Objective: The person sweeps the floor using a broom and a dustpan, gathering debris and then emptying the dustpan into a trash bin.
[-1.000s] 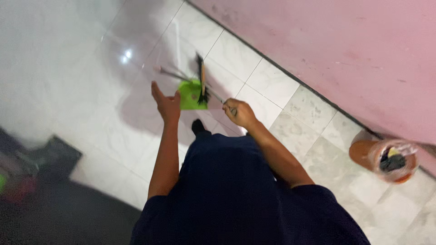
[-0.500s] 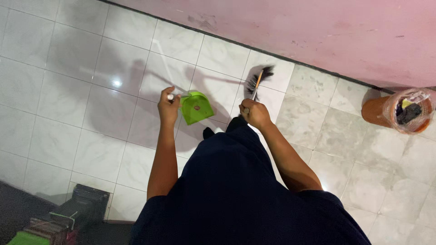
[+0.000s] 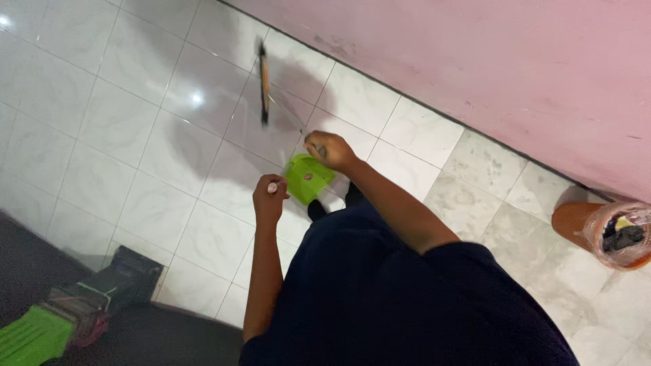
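Gripping: left hand fisted on green dustpan handle; right hand clutching broom

Glossy green plastic dustpan; shiny marbled floor tiles

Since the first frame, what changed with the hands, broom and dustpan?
The left hand, open and empty a second ago, now grips the dustpan handle. The broom in the right hand swung from beside the pan, out toward the wall, then to the floor left of the pan. The pan kept its bit of debris; the orange bin stayed by the pink wall.
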